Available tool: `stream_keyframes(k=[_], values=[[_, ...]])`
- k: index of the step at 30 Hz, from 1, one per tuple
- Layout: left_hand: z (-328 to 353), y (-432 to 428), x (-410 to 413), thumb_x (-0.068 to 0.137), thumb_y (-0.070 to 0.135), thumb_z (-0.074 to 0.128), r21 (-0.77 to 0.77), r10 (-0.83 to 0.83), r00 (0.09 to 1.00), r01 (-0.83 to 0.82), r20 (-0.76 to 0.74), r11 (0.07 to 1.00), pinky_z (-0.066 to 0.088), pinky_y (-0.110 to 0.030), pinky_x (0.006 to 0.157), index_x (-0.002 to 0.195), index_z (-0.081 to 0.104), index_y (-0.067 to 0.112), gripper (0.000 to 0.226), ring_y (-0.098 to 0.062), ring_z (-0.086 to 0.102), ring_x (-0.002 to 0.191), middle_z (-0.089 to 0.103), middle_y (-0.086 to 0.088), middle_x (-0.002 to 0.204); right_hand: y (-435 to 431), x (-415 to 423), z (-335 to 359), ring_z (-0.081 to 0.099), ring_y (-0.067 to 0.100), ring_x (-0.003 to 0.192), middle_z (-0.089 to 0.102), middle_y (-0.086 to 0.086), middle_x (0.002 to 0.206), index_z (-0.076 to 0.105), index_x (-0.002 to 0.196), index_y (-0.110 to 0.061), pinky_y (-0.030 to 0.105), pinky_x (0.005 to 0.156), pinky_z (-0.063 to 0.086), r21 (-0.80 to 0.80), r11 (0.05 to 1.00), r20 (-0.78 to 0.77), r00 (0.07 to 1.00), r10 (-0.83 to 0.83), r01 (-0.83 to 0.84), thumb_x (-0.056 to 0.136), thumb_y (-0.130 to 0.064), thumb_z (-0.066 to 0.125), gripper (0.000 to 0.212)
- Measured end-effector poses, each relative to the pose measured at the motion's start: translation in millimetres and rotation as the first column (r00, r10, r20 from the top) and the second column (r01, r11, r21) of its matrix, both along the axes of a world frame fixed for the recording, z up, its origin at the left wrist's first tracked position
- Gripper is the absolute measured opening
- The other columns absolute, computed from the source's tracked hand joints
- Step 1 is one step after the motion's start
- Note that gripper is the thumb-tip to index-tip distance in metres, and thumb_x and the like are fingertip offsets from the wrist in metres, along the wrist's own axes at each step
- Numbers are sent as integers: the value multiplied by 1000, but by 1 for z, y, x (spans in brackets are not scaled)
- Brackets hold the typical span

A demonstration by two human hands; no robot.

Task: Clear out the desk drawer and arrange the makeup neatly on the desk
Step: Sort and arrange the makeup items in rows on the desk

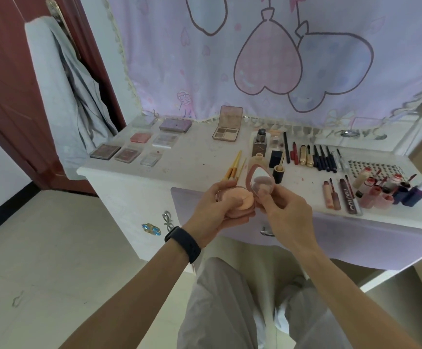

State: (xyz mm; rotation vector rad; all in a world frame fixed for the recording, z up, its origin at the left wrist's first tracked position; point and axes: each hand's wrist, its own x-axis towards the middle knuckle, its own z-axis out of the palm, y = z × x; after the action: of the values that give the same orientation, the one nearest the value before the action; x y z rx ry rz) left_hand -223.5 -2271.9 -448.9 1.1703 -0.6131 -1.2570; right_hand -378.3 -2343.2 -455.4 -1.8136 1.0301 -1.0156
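The open compact (240, 213) is held in the air just over the near edge of the desk (192, 159), in front of the lilac drawer (343, 238). A peach puff (244, 200) sits in its base, and the lid (258, 175) stands up behind it, mirror facing the person.

The left hand (212, 205) cups the base from below and the left, fingers curled round its rim. The right hand (283, 210) pinches the lid's lower part, where a clear inner flap seems to lie, the thumb (264, 193) pressed flat on it and the other fingers curled behind. Both hands are clasped on the compact; neither is free.

The step looks like closing it before setting it down. To do that well, seat the puff flat, fold the lid until it clicks, keeping the base level.

A bare patch lies between the brushes (232, 167) close behind the compact and the palettes (129, 153) at far left; pencils (323, 159) and lip tubes (376, 190) fill the right.
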Motion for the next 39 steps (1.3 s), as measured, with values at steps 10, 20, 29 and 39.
stream_keyframes(k=[10,20,29,39], values=[[-1,4,7,97,-3,52,-24,-41,998,42,44,999,61,-44,80,134,57,18,42,-44,71,98,54,-20,135,11,0,-5,71,0,81,74,-23,81,67,87,-46,24,74,58,10,1000,113,993,-20,19,98,-39,65,13],[-3,9,20,75,38,82,32,-101,828,100,552,994,59,-30,83,140,49,28,74,-8,64,108,56,5,128,12,6,-8,74,6,78,78,-12,82,74,90,-36,14,63,56,234,967,262,964,37,-101,96,-33,69,8],[2,14,28,87,32,75,76,-184,702,183,688,980,60,-29,75,121,65,38,36,-12,68,90,68,14,100,17,20,-13,75,9,86,79,-11,88,74,92,-43,20,74,60,325,928,329,942,68,-181,94,-29,71,15],[10,17,37,71,47,85,178,-232,585,150,777,973,52,-25,94,141,46,30,82,-6,60,111,59,13,123,17,25,-5,75,7,83,78,-12,85,76,84,-47,14,69,56,316,931,350,934,63,-182,94,-28,71,22]])
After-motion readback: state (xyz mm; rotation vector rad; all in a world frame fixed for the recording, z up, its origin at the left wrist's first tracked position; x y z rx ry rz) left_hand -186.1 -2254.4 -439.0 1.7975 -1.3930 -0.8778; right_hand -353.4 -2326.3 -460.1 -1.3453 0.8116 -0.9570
